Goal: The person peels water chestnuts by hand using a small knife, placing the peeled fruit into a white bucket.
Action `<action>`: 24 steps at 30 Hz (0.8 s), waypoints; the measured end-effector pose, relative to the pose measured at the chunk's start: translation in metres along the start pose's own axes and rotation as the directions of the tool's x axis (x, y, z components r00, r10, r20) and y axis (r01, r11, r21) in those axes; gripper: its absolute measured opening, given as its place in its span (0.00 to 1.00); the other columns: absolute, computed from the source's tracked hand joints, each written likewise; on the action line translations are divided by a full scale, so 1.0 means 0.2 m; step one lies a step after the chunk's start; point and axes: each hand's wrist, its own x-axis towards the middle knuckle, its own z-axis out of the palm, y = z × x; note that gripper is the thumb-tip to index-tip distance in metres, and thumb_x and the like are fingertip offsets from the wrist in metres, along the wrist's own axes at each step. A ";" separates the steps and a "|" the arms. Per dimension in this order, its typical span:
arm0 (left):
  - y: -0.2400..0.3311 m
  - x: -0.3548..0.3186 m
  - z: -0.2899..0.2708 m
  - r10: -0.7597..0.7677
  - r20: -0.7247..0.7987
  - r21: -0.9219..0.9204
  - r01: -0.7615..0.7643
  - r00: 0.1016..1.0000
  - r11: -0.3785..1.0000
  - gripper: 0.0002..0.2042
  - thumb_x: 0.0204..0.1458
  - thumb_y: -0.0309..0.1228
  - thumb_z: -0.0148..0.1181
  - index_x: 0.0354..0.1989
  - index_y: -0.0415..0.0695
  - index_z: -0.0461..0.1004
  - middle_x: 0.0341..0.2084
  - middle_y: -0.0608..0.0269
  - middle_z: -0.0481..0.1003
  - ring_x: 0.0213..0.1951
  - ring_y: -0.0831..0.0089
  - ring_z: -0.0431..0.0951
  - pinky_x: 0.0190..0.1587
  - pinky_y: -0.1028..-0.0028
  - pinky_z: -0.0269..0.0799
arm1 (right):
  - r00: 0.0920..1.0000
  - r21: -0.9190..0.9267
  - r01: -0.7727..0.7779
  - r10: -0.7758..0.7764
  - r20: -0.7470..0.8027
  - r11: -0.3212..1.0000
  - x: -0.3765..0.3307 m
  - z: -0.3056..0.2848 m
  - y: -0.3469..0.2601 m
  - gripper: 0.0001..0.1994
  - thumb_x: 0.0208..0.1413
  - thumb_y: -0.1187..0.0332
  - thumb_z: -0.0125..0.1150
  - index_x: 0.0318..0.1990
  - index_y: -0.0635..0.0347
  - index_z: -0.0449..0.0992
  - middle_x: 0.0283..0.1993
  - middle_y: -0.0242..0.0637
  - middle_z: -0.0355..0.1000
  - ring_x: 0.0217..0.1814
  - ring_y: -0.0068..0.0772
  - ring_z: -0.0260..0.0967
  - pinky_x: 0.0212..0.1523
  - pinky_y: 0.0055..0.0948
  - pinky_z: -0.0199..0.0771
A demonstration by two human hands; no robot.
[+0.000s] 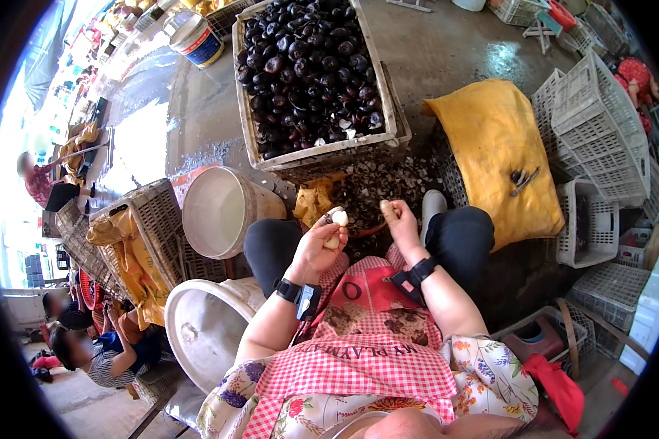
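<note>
Some gap btwn L fingers, pinching white pc, & R fingers, curled, hold unclear, crate rim ahead

Far in the middle, bulbs sit in a crate. Scraps lie in front of it. A bucket stands to the left. On the right, a tool lies on a sack.
</note>
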 end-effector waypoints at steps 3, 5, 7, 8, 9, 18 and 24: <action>-0.01 0.01 -0.02 0.059 -0.035 -0.033 -0.060 0.998 0.998 0.18 0.60 0.18 0.49 0.58 0.44 0.67 0.41 0.54 0.73 0.38 0.68 0.75 0.42 0.71 0.78 | 0.977 0.287 -0.186 0.147 0.151 0.940 -0.03 0.00 0.02 0.19 0.62 0.49 0.59 0.34 0.56 0.74 0.23 0.18 0.59 0.24 0.14 0.53 0.23 0.19 0.54; -0.02 0.04 -0.04 0.101 -0.006 -0.051 -0.101 0.995 0.994 0.18 0.60 0.19 0.48 0.59 0.45 0.67 0.43 0.54 0.73 0.41 0.65 0.76 0.47 0.68 0.77 | 0.917 0.294 -0.376 0.307 0.257 0.879 -0.12 0.04 -0.11 0.19 0.62 0.46 0.56 0.38 0.54 0.75 0.28 0.20 0.66 0.25 0.11 0.58 0.20 0.14 0.54; -0.04 0.05 -0.03 0.127 0.019 -0.056 -0.126 0.992 0.991 0.19 0.61 0.20 0.48 0.60 0.45 0.67 0.46 0.53 0.74 0.45 0.62 0.77 0.50 0.64 0.76 | 0.833 0.339 -0.429 0.221 0.507 0.838 -0.19 0.04 -0.18 0.20 0.63 0.47 0.56 0.44 0.56 0.75 0.32 0.22 0.68 0.28 0.13 0.61 0.26 0.15 0.61; -0.05 0.06 0.01 0.128 0.017 -0.030 -0.127 0.992 0.991 0.19 0.61 0.21 0.49 0.60 0.45 0.66 0.46 0.53 0.74 0.46 0.62 0.77 0.49 0.64 0.77 | 0.865 0.347 -0.291 0.090 0.494 0.892 -0.21 0.07 -0.18 0.18 0.63 0.51 0.57 0.45 0.58 0.75 0.32 0.23 0.69 0.30 0.14 0.63 0.30 0.15 0.64; -0.05 0.05 0.02 0.134 0.013 -0.007 -0.134 0.991 0.991 0.19 0.61 0.21 0.49 0.61 0.46 0.66 0.47 0.53 0.75 0.47 0.61 0.77 0.49 0.63 0.77 | 0.873 0.352 -0.147 -0.046 0.486 0.924 -0.23 0.13 -0.19 0.16 0.63 0.55 0.59 0.45 0.59 0.75 0.32 0.23 0.70 0.31 0.15 0.66 0.33 0.16 0.67; -0.09 0.11 -0.04 0.147 0.153 0.163 -0.171 0.977 0.972 0.22 0.61 0.25 0.50 0.64 0.47 0.61 0.49 0.51 0.75 0.50 0.61 0.76 0.51 0.60 0.75 | 0.846 0.277 -0.081 -0.081 0.527 0.957 -0.24 0.20 -0.16 0.17 0.58 0.66 0.66 0.51 0.61 0.72 0.36 0.27 0.74 0.38 0.16 0.69 0.43 0.21 0.71; -0.07 0.10 -0.08 0.085 0.121 0.049 -0.092 0.989 0.995 0.22 0.61 0.24 0.49 0.64 0.48 0.61 0.52 0.53 0.73 0.52 0.60 0.74 0.54 0.57 0.73 | 0.903 -0.040 0.216 -0.184 0.388 0.976 -0.31 0.15 -0.31 0.17 0.57 0.67 0.66 0.53 0.59 0.76 0.46 0.41 0.79 0.46 0.28 0.78 0.46 0.26 0.75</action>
